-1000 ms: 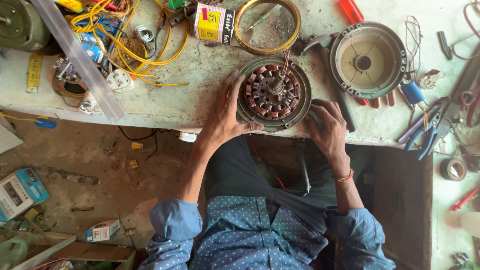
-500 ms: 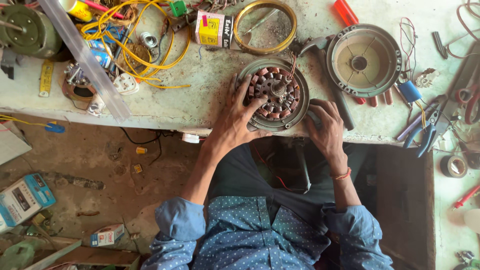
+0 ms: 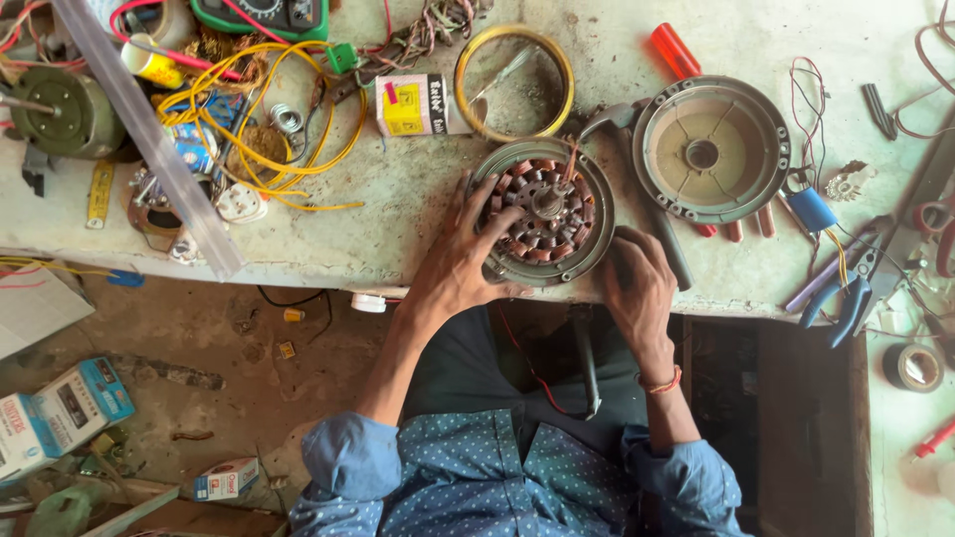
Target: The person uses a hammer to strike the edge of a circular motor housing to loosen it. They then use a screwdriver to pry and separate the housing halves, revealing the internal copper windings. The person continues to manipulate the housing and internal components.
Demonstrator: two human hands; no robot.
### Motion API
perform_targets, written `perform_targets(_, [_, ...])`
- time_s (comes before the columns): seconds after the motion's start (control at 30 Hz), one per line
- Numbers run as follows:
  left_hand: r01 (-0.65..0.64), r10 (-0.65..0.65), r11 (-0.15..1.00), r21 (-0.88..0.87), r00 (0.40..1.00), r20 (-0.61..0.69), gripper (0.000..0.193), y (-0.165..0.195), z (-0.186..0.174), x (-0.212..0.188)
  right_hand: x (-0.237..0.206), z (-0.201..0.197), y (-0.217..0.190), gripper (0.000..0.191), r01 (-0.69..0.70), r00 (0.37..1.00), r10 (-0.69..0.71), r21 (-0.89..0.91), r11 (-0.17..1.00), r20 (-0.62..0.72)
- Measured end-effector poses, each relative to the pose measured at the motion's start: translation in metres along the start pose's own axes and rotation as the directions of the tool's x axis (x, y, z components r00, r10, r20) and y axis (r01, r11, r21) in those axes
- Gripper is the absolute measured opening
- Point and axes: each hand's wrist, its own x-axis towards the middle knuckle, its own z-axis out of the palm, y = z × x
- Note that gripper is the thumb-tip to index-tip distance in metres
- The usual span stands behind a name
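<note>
While the round motor stator (image 3: pixel 542 211) lies flat at the desk (image 3: pixel 398 199) edge, my left hand (image 3: pixel 460 261) spreads on its left side, nearer than my curled right hand (image 3: pixel 637 283) touching its right rim.

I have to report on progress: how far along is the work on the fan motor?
Done: the motor is opened, its round cover set aside to the right. In hand: the left hand lies on the copper windings and the right hand holds the rim near the bench edge. Left: the cover is not yet on; pliers lie unused.
</note>
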Motion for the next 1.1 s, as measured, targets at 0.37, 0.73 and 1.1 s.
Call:
perform_targets(0.37, [0.073, -0.080, 0.995, -0.064, 0.991, -0.107, 0.129, -0.017, 0.012, -0.006, 0.004, -0.004, 0.000, 0.022, -0.015, 1.000, 0.014, 0.079, 0.997, 0.014])
perform_targets(0.73, [0.231, -0.265, 0.960, -0.157, 0.932, -0.246, 0.073, -0.023, 0.017, -0.004, 0.010, -0.013, 0.003, 0.017, -0.046, 0.997, 0.037, 0.130, 0.990, 0.071])
perform_targets(1.1, [0.119, -0.160, 0.976, -0.181, 0.959, -0.234, 0.055, -0.006, 0.004, -0.005, 0.001, -0.012, 0.004, 0.015, -0.070, 0.995, 0.057, 0.163, 0.984, 0.081])
